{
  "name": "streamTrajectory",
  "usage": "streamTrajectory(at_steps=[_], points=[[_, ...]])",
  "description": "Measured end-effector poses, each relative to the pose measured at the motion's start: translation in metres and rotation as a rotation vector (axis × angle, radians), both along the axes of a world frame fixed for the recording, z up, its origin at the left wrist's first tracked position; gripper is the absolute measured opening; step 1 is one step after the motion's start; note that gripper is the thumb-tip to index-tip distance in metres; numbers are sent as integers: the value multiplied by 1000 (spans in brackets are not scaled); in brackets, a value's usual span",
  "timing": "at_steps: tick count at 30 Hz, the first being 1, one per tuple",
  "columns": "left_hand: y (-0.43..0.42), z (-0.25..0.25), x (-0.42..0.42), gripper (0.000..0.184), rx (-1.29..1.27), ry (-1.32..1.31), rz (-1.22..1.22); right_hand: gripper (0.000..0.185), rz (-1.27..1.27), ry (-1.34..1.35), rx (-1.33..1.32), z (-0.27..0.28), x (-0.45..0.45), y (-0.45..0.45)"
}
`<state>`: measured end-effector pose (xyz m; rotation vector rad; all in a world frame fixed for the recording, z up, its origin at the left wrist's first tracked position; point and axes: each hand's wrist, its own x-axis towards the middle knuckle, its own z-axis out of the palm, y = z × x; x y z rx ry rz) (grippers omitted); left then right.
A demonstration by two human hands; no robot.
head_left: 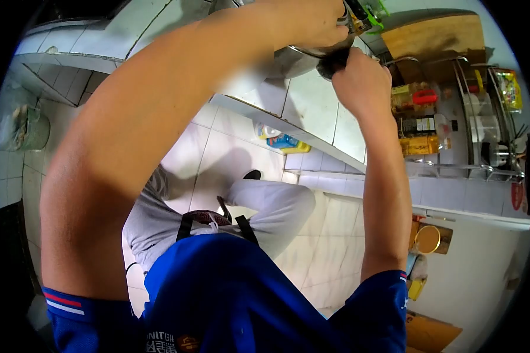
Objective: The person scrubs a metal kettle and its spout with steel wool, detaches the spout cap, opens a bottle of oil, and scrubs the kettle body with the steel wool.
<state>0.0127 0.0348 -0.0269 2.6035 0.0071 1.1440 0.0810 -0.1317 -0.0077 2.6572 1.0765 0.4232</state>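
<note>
Since both hands are up at the metal pot (290, 63), I'd log this as mid-work from my feed; no finished result shows. Pot sits at the far side of the wearer's body, over the tiled counter (312, 105), mostly behind the forearm and hands. Right hand (363, 81) is just right of the pot, curled tight around a dark handle (327, 69); whether that handle joins the pot, I can't tell. Left hand (319, 25) is at the pot's top edge, fingers bent, close to the other hand but apart; its grip is hidden from me. Pot's inside isn't visible, so what's done in there and how much is left, I can't judge; my guess is handling is under way. Right of the pot, wire rack (470, 112) with bottle of yellow liquid (419, 145), neither touched. Wooden board (453, 34) leans beyond, also right of the pot, unused.
</note>
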Motion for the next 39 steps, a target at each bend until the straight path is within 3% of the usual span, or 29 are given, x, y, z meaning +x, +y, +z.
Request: streamTrajectory(at_steps=[6, 8, 15, 18, 24, 26, 27, 31, 39], points=[[-7, 9, -2, 38, 14, 41, 46, 34, -7, 255, -4, 19, 52, 10], [-7, 17, -3, 40, -16, 365, 73, 34, -72, 264, -84, 22, 56, 19], [-11, 17, -4, 41, 4, 309, 70, 34, -64, 335, 16, 27, 13, 5], [-16, 13, -3, 35, -46, 243, 99, 30, -71, 281, 153, 18, 34, 7], [-18, 12, 2, 35, -76, 233, 125, 49, 18, 180, 176, 9, 10, 2], [-17, 14, 1, 36, -60, 263, 69, 52, 123, 26, 228, -1, -2, -4], [-18, 15, 1, 37, -56, 262, 84, 56, 31, 104, 220, 2, -8, 0], [-18, 13, 6, 37, -81, 274, 112, 74, 45, 113, 316, -3, 35, 11], [-16, 15, 8, 39, -61, 277, 93, 66, 150, -27, 309, -17, 18, -3]])
